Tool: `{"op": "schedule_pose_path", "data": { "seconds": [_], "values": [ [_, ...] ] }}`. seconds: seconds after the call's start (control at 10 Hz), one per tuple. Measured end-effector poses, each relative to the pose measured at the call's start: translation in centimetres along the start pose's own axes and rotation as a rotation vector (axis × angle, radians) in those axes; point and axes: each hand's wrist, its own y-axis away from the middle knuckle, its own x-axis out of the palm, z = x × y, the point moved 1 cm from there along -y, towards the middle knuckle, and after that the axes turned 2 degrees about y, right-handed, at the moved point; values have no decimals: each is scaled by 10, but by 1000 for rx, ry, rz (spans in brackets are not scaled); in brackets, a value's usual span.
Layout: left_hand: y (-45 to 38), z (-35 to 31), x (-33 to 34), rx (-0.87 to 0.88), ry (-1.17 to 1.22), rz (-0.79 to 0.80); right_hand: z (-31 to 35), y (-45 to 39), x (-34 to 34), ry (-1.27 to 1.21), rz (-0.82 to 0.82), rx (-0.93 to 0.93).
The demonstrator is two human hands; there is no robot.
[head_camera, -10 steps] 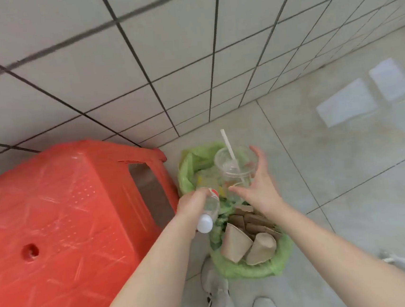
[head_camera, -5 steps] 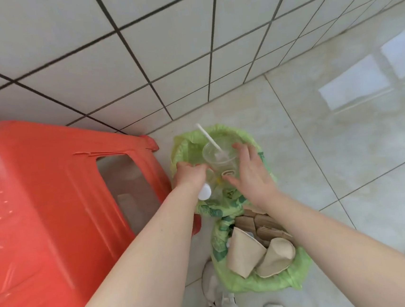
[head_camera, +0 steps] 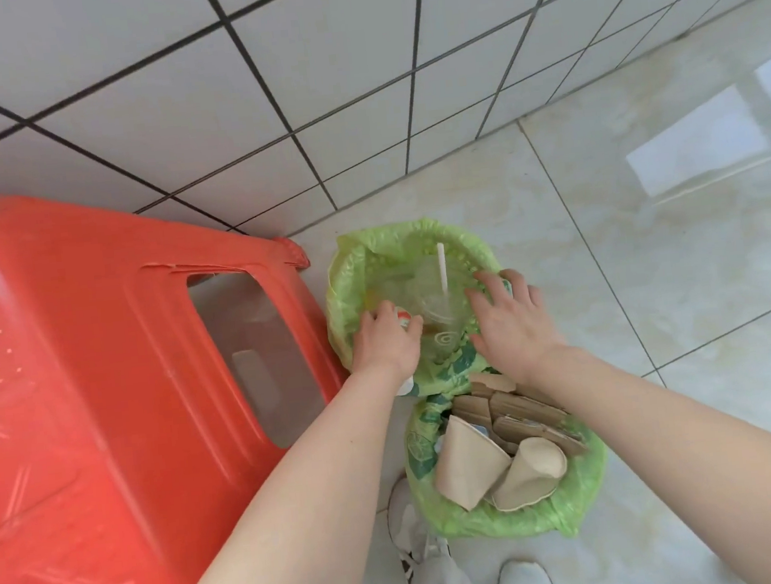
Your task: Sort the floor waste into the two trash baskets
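Two baskets lined with green bags stand on the floor by the wall. The far basket (head_camera: pixel 348 267) holds a clear plastic cup (head_camera: pixel 436 303) with a white straw (head_camera: pixel 442 269). My right hand (head_camera: pixel 511 322) hovers over that basket's right rim, fingers spread, holding nothing. My left hand (head_camera: pixel 381 341) is at its left rim, shut on a small clear plastic bottle (head_camera: pixel 404 317) with a red and white label; its white cap pokes out below my wrist. The near basket (head_camera: pixel 538 524) holds two brown paper cups (head_camera: pixel 471 465) and cardboard pieces (head_camera: pixel 527 414).
A big red plastic stool (head_camera: pixel 101 389) fills the left side, touching the far basket. A white tiled wall (head_camera: pixel 354 83) rises just behind the baskets. My shoes (head_camera: pixel 524 582) stand right in front of the near basket. Glossy floor tiles (head_camera: pixel 682 310) stretch to the right.
The clear cup with its straw went down into the far basket and my right hand let go of it. My left hand lowered the bottle to that basket's rim.
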Motion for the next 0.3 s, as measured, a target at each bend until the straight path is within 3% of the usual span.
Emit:
{"op": "schedule_pose_path", "data": {
  "seconds": [0.1, 0.3],
  "values": [
    [9, 0, -5, 51, -138, -10, -1, 7, -7, -100, -40, -6],
    [45, -11, -17, 86, -137, -120, -10, 40, -14, -168, -62, -48]
  ]
}}
